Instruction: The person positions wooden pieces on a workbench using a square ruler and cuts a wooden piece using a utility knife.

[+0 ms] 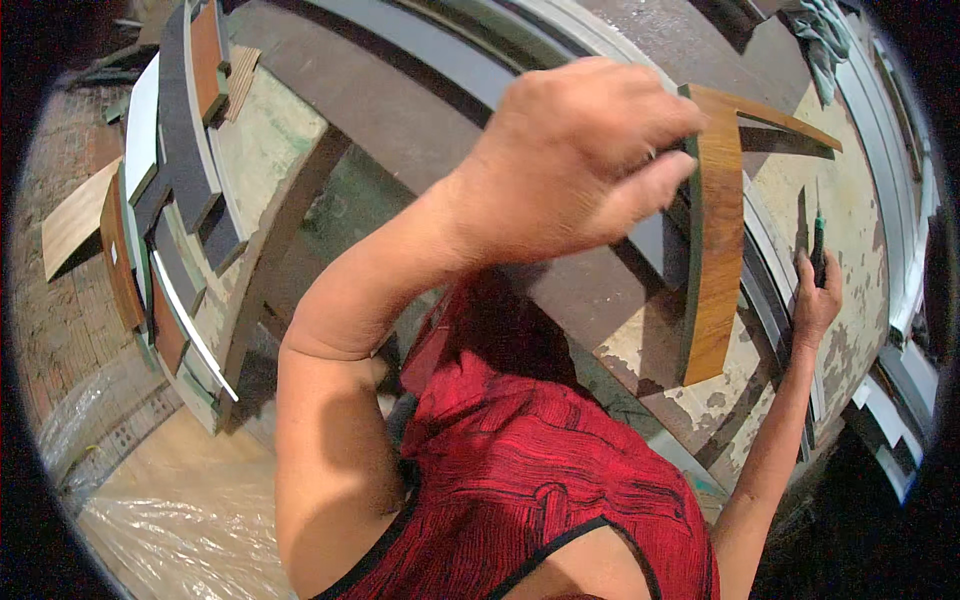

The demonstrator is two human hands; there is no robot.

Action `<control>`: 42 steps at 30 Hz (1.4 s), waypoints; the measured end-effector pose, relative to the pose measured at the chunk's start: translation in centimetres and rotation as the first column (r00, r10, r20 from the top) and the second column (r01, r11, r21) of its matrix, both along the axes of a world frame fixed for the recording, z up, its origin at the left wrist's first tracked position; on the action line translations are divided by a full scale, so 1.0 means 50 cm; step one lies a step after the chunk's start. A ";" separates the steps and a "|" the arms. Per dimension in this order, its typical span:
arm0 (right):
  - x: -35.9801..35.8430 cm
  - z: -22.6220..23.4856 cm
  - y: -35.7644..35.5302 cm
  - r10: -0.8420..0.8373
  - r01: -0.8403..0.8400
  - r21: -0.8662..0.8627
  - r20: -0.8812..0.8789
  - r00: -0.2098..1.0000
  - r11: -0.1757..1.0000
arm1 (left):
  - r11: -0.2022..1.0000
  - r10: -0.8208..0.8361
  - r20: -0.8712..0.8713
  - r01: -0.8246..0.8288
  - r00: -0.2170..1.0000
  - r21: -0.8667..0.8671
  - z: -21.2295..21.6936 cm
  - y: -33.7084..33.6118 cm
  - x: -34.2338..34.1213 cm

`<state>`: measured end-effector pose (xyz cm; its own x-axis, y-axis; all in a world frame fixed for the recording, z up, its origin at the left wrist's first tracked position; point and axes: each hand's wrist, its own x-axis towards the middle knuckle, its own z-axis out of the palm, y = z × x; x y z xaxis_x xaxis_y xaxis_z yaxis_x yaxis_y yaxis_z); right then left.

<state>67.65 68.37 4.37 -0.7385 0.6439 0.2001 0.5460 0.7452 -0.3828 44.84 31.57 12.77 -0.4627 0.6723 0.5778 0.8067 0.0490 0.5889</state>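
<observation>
My left hand is raised large in the middle, fingers curled toward the thumb; anything small between them is hidden. Its fingertips overlap the near edge of a brown wood-grain board, but whether they touch it I cannot tell. From the board's far end a second wood-grain piece runs off to the right at an angle. At the right, my right hand is wrapped round a screwdriver with a black and green handle, its thin shaft pointing away from me.
Long grey metal profiles run across behind my left hand. More lengths line the right rim. Board offcuts lie stacked at the left, above clear plastic sheeting. A grey-green cloth hangs at the far right.
</observation>
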 end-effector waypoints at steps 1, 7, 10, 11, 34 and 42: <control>0.007 0.012 0.004 -0.002 0.002 0.012 -0.008 1.000 1.000 | 1.000 -0.018 -0.095 0.017 0.995 -0.006 0.001 0.035 0.003; 0.007 0.022 -0.004 0.017 -0.014 0.113 -0.031 0.999 0.993 | 0.991 -0.133 -0.308 0.132 0.942 -0.025 -0.017 0.169 0.018; -0.008 0.031 -0.032 0.033 -0.021 0.117 -0.103 0.994 0.993 | 0.989 -0.146 -0.342 0.140 0.928 -0.045 -0.067 0.185 0.027; 0.001 0.031 -0.028 0.029 -0.016 0.135 -0.098 0.995 0.991 | 0.986 -0.166 -0.344 0.147 0.924 -0.080 -0.068 0.185 0.034; 0.025 0.030 -0.028 -0.039 0.043 0.240 -0.020 0.999 0.970 | 0.984 -0.177 -0.479 0.144 0.860 -0.106 -0.095 0.147 0.105; 0.062 0.066 -0.090 -0.154 0.300 0.328 -0.404 0.902 0.896 | 0.983 -0.180 -0.503 0.167 0.845 -0.072 -0.102 0.144 0.110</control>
